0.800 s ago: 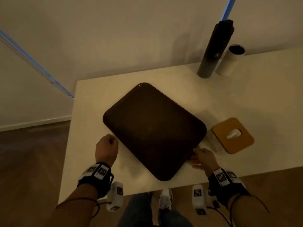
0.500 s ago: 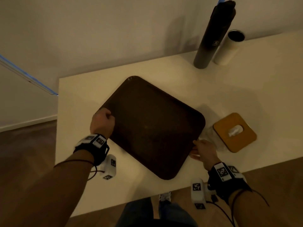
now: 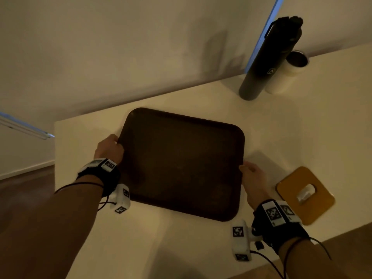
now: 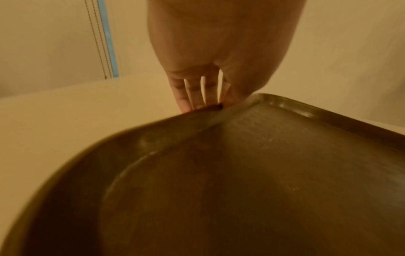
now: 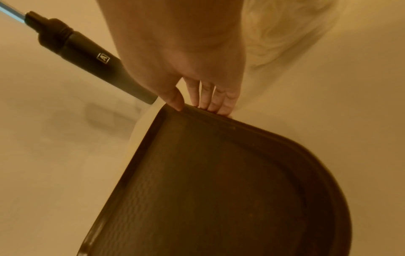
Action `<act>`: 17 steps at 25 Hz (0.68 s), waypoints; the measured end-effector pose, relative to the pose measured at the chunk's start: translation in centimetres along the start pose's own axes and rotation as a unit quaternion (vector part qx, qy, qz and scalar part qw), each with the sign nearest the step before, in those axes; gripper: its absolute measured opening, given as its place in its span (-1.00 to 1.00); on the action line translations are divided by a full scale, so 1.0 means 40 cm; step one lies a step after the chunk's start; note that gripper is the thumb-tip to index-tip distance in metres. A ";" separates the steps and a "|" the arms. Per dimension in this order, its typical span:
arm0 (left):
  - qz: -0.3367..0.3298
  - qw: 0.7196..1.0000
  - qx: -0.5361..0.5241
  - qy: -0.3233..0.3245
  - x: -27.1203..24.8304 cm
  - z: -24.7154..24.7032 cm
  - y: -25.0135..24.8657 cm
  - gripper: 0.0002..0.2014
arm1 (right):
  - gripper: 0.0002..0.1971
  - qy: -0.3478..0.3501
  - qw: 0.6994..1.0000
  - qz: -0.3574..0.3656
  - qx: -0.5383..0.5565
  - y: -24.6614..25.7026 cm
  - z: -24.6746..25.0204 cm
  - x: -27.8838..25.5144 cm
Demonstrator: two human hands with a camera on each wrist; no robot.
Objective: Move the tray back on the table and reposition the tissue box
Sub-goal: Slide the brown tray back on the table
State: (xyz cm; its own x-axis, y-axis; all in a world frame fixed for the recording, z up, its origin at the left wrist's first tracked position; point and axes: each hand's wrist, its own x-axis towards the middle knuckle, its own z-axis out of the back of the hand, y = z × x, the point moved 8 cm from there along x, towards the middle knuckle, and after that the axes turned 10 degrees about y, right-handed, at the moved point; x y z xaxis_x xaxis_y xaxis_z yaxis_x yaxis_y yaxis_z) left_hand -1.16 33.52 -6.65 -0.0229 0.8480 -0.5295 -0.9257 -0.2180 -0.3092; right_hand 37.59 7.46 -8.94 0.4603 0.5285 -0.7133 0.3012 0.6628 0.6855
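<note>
Busy with the first step: shifting the tray (image 3: 181, 164) back across the table (image 3: 201, 248), away from the near edge. Lying dark and flat, well onto the tabletop by the look of it, every corner over the surface in the head view. Held at both short sides. Left hand (image 3: 108, 149) at the far-left rim, thumb on top and fingers (image 4: 186, 97) reaching down past the edge, apparently curled under it, though blurred in the wrist view. Right hand (image 3: 252, 179) at the right rim, thumb tip pressed on the lip and fingertips (image 5: 219, 105) hooked over the outer edge. Both closed lightly on the rim, a pinch and not a full fist.

Tissue box (image 3: 306, 195) just right of the right wrist, near the front edge, a tissue poking from its slot, untouched. Bottle (image 3: 267, 59) and cup (image 3: 289, 73) standing well apart at the back.

Next, probably: let go of the tray, then reach the right hand to the box and set it in place.
</note>
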 end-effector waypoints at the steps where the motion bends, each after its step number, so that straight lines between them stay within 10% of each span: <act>1: 0.009 1.000 -0.020 -0.006 0.003 0.001 0.003 -0.70 | -0.59 -0.003 1.000 0.006 -0.013 0.027 -0.009 0.013; 17: 0.047 0.978 -0.184 -0.090 0.013 -0.021 0.001 -0.75 | -0.52 -0.039 0.975 0.088 -0.201 0.381 -0.082 0.265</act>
State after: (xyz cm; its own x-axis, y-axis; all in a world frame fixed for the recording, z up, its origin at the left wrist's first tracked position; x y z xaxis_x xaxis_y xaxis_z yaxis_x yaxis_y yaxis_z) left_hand -0.88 33.55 -7.60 -0.1978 0.8800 -0.4318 -0.7180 -0.4300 -0.5474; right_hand 44.34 24.89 -6.52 0.5414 0.6218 -0.5659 -0.1334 0.7281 0.6723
